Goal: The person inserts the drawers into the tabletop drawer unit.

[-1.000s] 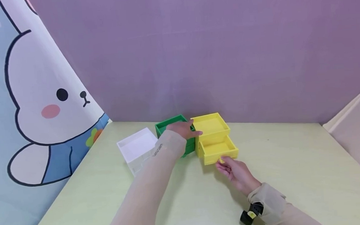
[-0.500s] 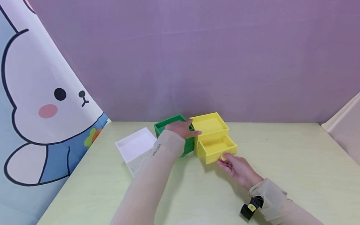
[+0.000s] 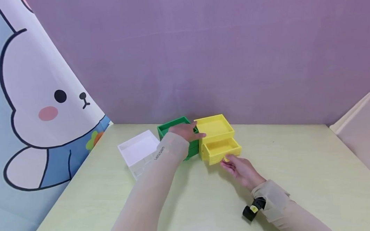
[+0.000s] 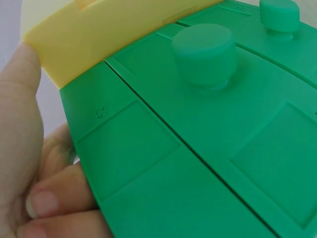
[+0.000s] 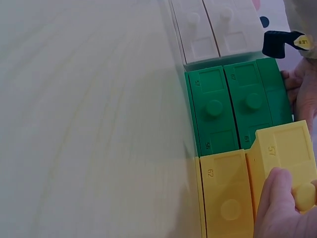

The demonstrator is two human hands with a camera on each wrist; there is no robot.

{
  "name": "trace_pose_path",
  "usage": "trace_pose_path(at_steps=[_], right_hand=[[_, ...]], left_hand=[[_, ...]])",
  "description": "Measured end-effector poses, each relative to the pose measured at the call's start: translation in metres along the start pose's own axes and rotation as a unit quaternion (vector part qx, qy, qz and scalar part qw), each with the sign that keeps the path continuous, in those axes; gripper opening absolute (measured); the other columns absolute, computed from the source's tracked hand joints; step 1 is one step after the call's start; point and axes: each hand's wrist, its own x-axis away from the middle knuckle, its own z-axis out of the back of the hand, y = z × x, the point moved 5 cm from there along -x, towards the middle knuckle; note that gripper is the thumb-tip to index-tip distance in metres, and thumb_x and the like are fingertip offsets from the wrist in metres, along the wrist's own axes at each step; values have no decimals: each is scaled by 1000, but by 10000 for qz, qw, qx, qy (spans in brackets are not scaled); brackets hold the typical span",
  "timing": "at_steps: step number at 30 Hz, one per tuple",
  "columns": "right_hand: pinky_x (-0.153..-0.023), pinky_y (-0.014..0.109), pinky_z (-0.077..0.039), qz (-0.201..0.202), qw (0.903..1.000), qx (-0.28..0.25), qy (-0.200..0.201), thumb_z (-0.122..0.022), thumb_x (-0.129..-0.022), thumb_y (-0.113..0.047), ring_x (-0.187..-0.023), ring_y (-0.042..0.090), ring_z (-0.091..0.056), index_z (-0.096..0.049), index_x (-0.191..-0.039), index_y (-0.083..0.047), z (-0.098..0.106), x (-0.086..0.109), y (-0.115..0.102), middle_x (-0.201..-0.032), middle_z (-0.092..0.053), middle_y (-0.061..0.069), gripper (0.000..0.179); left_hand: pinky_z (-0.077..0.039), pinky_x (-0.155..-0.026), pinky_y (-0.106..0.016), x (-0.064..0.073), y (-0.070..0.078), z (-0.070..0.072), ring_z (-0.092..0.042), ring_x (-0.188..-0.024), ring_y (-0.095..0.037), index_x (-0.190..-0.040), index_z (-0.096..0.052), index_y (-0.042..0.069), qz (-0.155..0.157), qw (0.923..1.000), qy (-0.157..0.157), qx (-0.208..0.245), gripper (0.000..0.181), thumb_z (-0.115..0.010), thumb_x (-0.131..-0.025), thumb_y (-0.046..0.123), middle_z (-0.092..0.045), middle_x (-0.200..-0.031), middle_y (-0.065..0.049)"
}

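My right hand (image 3: 241, 170) pinches the round knob (image 5: 304, 197) of the upper drawer (image 3: 223, 152) of a small yellow drawer box (image 3: 215, 128). That drawer stands partly pulled out, with nothing visible inside; the lower one (image 5: 223, 186) is flush. My left hand (image 3: 186, 132) reaches over a green drawer box (image 3: 193, 150) beside it. Its thumb (image 4: 22, 79) touches the yellow box's corner, while other fingers lie bent by the green box's upper edge. Both green drawers are in, their round knobs (image 4: 205, 54) showing in the left wrist view.
A white drawer box (image 3: 139, 149) stands left of the green one, partly behind my left forearm. All three boxes rest on a pale wood-grain table (image 3: 300, 165). Behind it hangs a purple cloth (image 3: 232, 57), with a cartoon rabbit cloth (image 3: 42, 84) at left.
My right hand has moved a little away from me, and the upper yellow drawer has slid slightly further into its box. The left hand stays on the boxes.
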Motion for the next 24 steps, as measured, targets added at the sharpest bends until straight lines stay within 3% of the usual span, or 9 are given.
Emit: trace_pose_path(at_steps=[3, 8, 13, 18, 24], right_hand=[[-84, 18, -49, 5, 10000, 6, -53, -50, -98, -7, -82, 9, -64, -46, -115, 10, -3, -3, 0, -91, -62, 6, 24], [-83, 19, -50, -117, 9995, 24, -306, -50, -100, -11, -82, 10, -64, -50, -108, 6, -3, -7, 0, -90, -63, 6, 20], [-79, 20, -52, -306, 9987, 85, -406, -53, -99, -15, -79, 10, -67, -56, -104, 3, 0, -5, 1, -85, -67, 5, 19], [-73, 20, -53, -127, 9994, 315, -4, -57, -96, -9, -74, 9, -67, -51, -114, 8, 2, -1, 1, -81, -68, 3, 25], [-74, 21, -53, 281, 9990, -163, 322, -55, -94, 4, -73, 9, -68, -53, -104, -3, 2, 0, 0, -80, -69, 2, 12]], left_hand=[[-44, -65, -29, 0, 0, 0, -58, -97, -18, -154, -14, 35, 3, 10000, -9, -26, 78, -37, -88, 72, -65, -99, -1], [-46, -69, -29, 1, 0, 0, -56, -107, -19, -153, -16, 35, 51, 10000, 15, 12, 79, -37, -87, 73, -59, -130, 1], [-47, -76, -31, -1, 0, -1, -55, -113, -20, -153, -15, 36, 92, 10000, 12, 16, 79, -37, -87, 74, -53, -138, 1], [-47, -75, -31, 0, 1, -1, -55, -113, -20, -153, -16, 35, 53, 10000, 33, 1, 78, -38, -88, 72, -52, -140, 1], [-45, -65, -28, 0, 1, -1, -56, -104, -18, -153, -16, 36, 80, 9999, 69, -46, 78, -37, -87, 73, -56, -134, 1]])
